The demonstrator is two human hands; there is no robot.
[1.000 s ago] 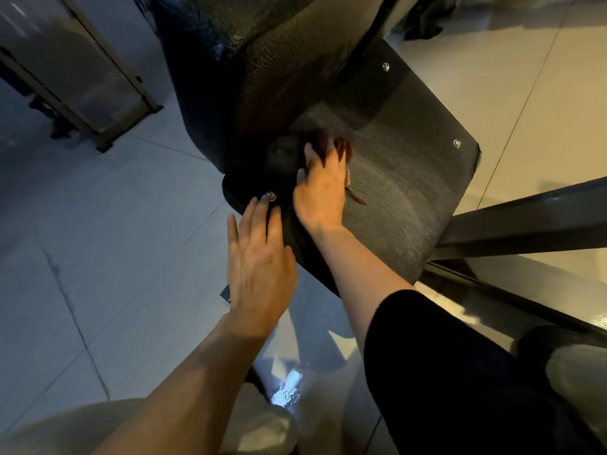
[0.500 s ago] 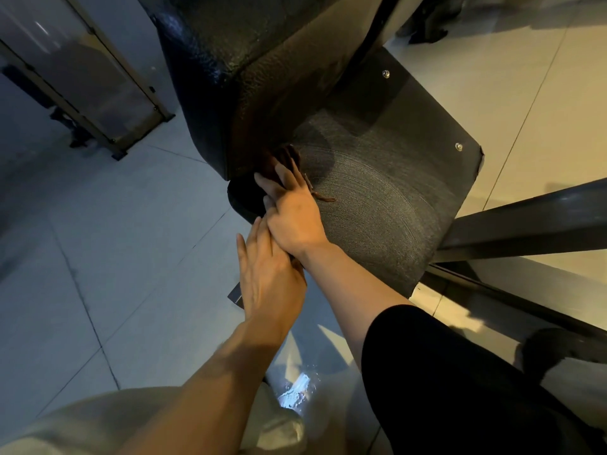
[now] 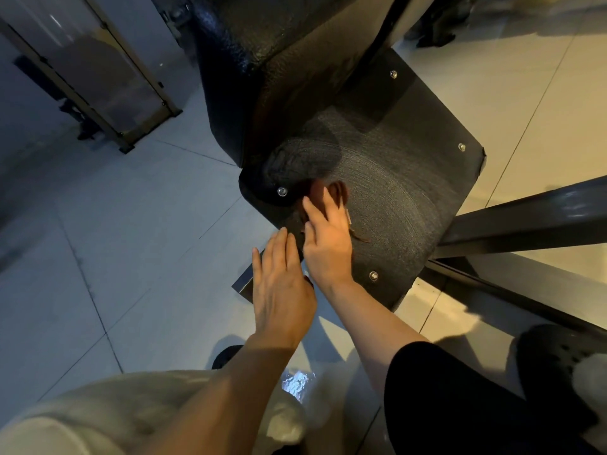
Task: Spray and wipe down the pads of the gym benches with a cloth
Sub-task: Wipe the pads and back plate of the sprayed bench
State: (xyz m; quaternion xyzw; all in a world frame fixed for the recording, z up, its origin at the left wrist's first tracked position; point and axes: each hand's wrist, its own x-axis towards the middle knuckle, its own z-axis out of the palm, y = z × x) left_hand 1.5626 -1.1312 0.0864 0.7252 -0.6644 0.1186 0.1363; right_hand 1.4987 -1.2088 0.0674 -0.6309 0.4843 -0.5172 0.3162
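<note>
A black textured pad (image 3: 394,198), flat and held by round bolts, lies low under a big black upholstered bench pad (image 3: 262,67). My right hand (image 3: 326,239) presses a dark brown cloth (image 3: 331,192) flat on the low pad's near left part; only the cloth's edges show past the fingers. Beside it, my left hand (image 3: 281,290) rests with straight fingers against the pad's near left edge and holds nothing. No spray bottle is in view.
Dark metal frame bars (image 3: 525,221) run off to the right of the pad. A glass-panelled frame (image 3: 98,77) stands at the upper left on the tiled floor (image 3: 115,241). My knee in light trousers and a dark shoe (image 3: 555,362) fill the bottom.
My right hand slid the cloth from the pad's far left corner under the bench back toward me and to the right. My left hand stayed at the pad's edge.
</note>
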